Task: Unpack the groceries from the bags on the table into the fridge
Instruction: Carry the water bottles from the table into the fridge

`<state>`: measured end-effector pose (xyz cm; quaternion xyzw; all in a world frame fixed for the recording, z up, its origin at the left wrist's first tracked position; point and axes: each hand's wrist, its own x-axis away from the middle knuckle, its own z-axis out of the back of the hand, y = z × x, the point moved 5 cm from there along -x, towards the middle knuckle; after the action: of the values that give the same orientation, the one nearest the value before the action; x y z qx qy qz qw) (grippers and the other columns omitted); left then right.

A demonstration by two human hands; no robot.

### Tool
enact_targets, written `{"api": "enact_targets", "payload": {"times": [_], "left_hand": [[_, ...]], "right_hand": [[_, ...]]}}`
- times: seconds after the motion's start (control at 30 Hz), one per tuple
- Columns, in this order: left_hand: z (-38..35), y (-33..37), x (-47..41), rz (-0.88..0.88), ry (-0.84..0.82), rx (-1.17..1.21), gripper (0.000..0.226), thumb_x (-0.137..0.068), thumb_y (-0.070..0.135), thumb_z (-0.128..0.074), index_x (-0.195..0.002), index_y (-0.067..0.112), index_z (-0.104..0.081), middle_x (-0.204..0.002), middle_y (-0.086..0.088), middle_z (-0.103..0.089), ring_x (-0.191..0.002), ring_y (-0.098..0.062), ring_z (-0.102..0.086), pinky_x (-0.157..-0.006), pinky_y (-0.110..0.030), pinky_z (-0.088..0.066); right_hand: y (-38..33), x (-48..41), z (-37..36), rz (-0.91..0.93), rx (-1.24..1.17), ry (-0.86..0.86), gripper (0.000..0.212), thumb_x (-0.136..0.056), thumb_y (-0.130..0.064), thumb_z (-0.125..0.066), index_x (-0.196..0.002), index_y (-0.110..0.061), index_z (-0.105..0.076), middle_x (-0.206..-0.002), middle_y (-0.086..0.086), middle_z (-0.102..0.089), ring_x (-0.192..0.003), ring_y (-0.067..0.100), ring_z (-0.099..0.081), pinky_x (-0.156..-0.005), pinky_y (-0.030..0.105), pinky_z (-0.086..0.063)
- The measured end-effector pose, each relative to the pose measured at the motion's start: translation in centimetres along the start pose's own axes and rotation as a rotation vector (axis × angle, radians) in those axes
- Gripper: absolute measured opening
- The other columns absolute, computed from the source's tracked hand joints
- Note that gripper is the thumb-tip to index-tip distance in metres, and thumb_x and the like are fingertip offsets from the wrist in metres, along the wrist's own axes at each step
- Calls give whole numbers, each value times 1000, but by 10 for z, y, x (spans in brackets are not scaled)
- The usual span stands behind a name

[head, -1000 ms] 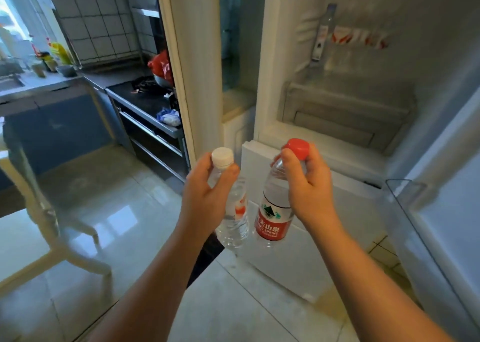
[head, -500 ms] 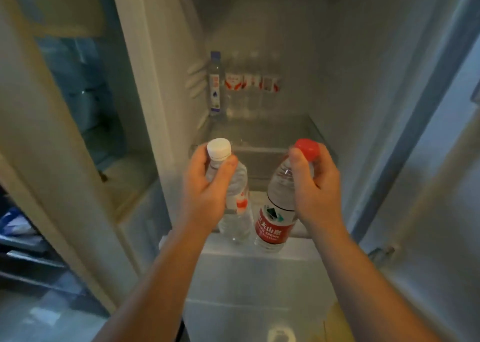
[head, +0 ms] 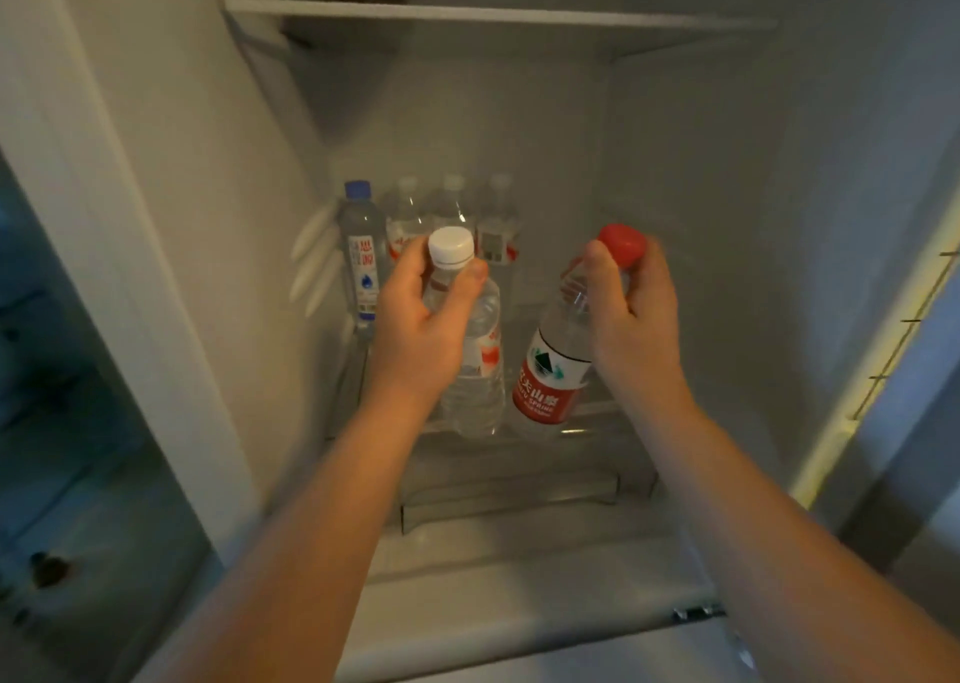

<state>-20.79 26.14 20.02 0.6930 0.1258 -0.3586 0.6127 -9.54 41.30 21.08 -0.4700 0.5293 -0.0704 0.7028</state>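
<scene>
My left hand (head: 423,319) grips a clear water bottle with a white cap (head: 480,376) by its neck. My right hand (head: 631,313) grips a water bottle with a red cap and red label (head: 545,381) by its neck, tilted a little to the left. Both bottles hang inside the open fridge, low over the front of its glass shelf (head: 587,412). I cannot tell whether their bases touch the shelf.
At the back left of the shelf stand a blue-capped bottle (head: 362,261) and three clear bottles (head: 452,215) in a row. A white shelf (head: 498,17) runs overhead. The shelf's right half holds nothing. A crisper drawer (head: 509,495) lies below. The fridge's left wall (head: 171,204) is close.
The view has closed in on the fridge interior. Both hands have carried their bottles forward and into the shelf compartment, nearer the bottles at the back.
</scene>
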Motion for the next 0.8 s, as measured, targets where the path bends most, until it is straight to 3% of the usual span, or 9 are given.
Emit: {"api": "enact_targets", "payload": {"times": [0.1, 0.23, 0.4, 0.57, 0.7, 0.8], "left_hand": [[-6, -13, -23, -1, 2, -8, 12, -92, 33, -64, -103, 31, -63, -102, 6, -69, -100, -13, -65, -93, -40, -54], [-12, -34, -41, 18, 8, -62, 18, -94, 28, -66, -108, 18, -65, -100, 5, -68, -96, -10, -64, -91, -39, -54], [-19, -49, -55, 62, 52, -24, 14, -96, 24, -65, -110, 21, -66, -98, 12, -70, -95, 1, -65, -87, -23, -52], [-27, -72, -41, 161, -10, -24, 41, -96, 38, -64, -135, 33, -54, -127, 13, -65, -117, -4, -62, -102, -38, -52], [-22, -79, -21, 181, -66, 13, 64, -92, 27, -70, -148, 37, -40, -132, 16, -62, -117, 0, -61, -97, -29, -54], [-15, -105, 7, 287, -93, -170, 74, -83, 31, -80, -144, 42, -39, -130, 22, -60, -117, 5, -58, -100, -34, -54]], "right_hand": [[22, -25, -15, -40, 26, -22, 9, -101, -28, -55, -93, -30, -52, -84, -13, -58, -74, -10, -55, -68, 9, -42], [50, -52, -36, -113, 21, -94, 12, -101, -33, -53, -104, -21, -54, -87, -13, -60, -74, -13, -57, -67, 9, -45], [73, -69, -59, -173, 13, -180, 17, -97, -41, -57, -104, -25, -56, -95, -6, -66, -87, 4, -66, -77, 29, -53], [85, -48, -67, -232, -35, -361, 27, -92, -44, -64, -115, -30, -59, -106, -11, -71, -97, 3, -68, -86, 31, -55], [108, -26, -54, -311, -37, -444, 39, -90, -37, -68, -125, -29, -53, -114, -14, -67, -104, 2, -65, -82, 21, -52], [138, -5, -49, -381, 9, -607, 48, -88, -26, -73, -131, -26, -53, -119, -14, -66, -109, -1, -63, -86, 17, -52]]}}
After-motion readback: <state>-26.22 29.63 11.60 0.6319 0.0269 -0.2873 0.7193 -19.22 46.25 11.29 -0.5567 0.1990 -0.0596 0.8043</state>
